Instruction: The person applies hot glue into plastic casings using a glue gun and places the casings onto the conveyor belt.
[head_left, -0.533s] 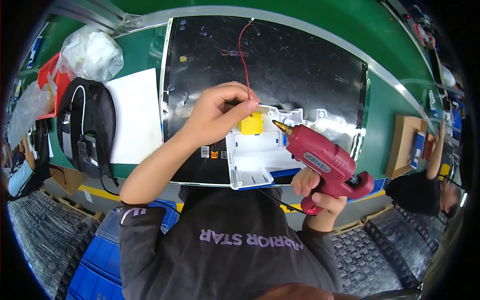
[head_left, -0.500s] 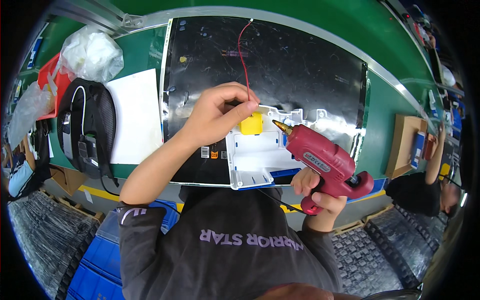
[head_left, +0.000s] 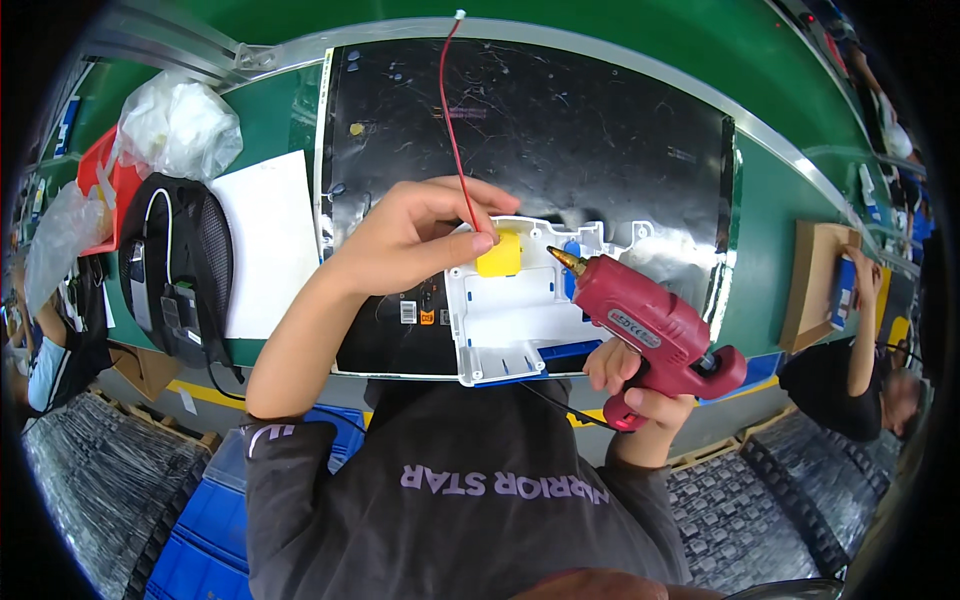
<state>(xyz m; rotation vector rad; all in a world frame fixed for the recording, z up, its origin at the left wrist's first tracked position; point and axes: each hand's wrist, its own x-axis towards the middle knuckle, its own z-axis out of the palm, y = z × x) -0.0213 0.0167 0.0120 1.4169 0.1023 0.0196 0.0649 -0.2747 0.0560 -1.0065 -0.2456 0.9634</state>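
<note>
My left hand [head_left: 415, 230] is closed with thumb and fingers around the lower end of a thin red wire [head_left: 449, 110], which stretches away to a small white connector [head_left: 460, 15]. Beside my thumb a yellow block [head_left: 499, 256] sits in the upper left part of a white plastic housing [head_left: 510, 300], which lies on the black mat. My right hand [head_left: 640, 385] grips a dark red hot glue gun [head_left: 645, 315] by its handle. Its brass-coloured nozzle [head_left: 567, 260] points left over the housing, apart from the yellow block.
The black mat [head_left: 600, 130] covers the bench middle. To the left are a white sheet [head_left: 270, 240], a black mesh bag [head_left: 175, 265], a red bin [head_left: 122, 185] and a plastic bag [head_left: 180, 120]. At right, a co-worker's arm [head_left: 862, 330] reaches by a cardboard box [head_left: 808, 290].
My left hand has shifted slightly left and opened its upper fingers outward. The wire's connector end has swung left and farther away. The glue gun stays nearly in place.
</note>
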